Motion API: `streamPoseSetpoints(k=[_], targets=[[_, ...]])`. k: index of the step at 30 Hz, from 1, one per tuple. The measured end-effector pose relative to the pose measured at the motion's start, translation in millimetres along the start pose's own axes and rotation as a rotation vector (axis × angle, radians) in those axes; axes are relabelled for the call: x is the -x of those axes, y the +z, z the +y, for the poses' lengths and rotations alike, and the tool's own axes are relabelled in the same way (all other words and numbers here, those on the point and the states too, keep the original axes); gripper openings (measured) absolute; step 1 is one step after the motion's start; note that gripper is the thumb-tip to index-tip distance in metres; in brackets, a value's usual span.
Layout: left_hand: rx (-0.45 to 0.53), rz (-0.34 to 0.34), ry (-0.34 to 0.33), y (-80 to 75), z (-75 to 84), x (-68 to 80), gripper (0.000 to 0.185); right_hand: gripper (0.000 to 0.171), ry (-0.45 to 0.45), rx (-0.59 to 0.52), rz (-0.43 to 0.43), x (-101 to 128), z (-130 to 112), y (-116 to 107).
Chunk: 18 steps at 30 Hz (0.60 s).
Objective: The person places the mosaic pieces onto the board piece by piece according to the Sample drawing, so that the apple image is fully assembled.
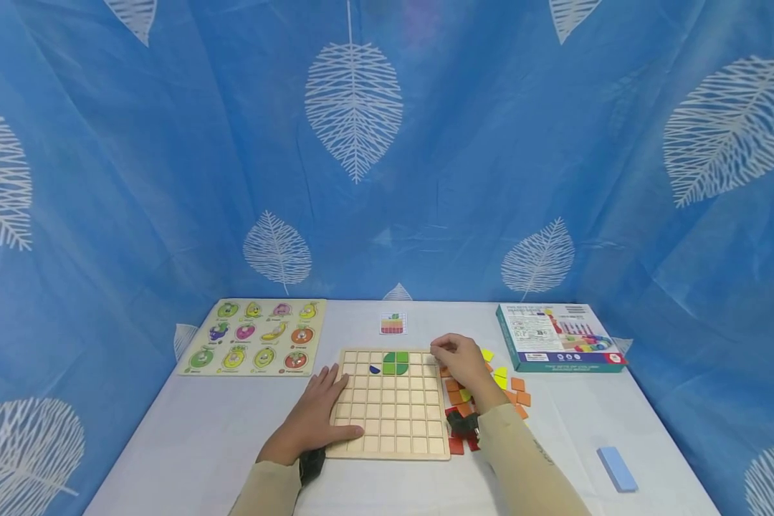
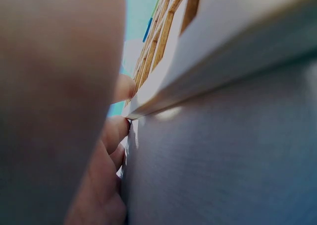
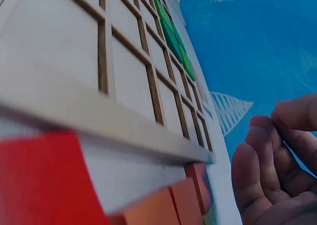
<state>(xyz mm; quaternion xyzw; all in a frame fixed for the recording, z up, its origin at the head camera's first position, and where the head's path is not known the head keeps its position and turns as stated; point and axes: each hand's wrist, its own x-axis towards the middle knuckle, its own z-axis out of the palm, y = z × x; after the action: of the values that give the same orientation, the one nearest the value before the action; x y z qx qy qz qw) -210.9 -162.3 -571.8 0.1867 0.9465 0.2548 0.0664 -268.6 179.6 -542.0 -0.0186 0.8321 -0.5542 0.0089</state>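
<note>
A wooden grid board (image 1: 390, 423) lies on the white table. Green tiles (image 1: 395, 362) and a blue tile (image 1: 375, 370) fill cells in its top rows. My left hand (image 1: 327, 405) lies flat on the board's left edge, fingers straight. In the left wrist view its fingers (image 2: 115, 132) touch the board's rim (image 2: 223, 51). My right hand (image 1: 448, 352) hovers at the board's top right corner with curled fingers. In the right wrist view those fingers (image 3: 262, 170) curl beside the board (image 3: 59, 61); I see no tile between them. Green tiles (image 3: 171, 34) show far off.
Loose orange, yellow and red tiles (image 1: 512, 390) lie right of the board. A pattern card (image 1: 393, 324) sits behind it. A fruit peg puzzle (image 1: 254, 335) is at back left, a teal box (image 1: 557, 337) at back right, a pale blue block (image 1: 617, 469) near the right front.
</note>
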Motion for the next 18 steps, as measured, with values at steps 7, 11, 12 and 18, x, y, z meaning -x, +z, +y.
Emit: streamPoseSetpoints(k=[7,11,12,18], targets=[[0.012,-0.006,-0.002,1.3,-1.0,1.4,0.117,0.023,0.058,0.009,0.029,3,11,-14],[0.014,-0.006,-0.007,1.0,-0.5,1.7,0.118,0.022,0.055,0.037,0.044,6,14,-22],[0.010,-0.006,-0.008,0.6,-0.2,1.6,0.118,0.022,0.047,0.056,0.049,7,15,-24],[0.003,-0.010,-0.013,-2.3,2.5,0.9,0.118,0.016,0.026,0.169,0.084,11,23,-33]])
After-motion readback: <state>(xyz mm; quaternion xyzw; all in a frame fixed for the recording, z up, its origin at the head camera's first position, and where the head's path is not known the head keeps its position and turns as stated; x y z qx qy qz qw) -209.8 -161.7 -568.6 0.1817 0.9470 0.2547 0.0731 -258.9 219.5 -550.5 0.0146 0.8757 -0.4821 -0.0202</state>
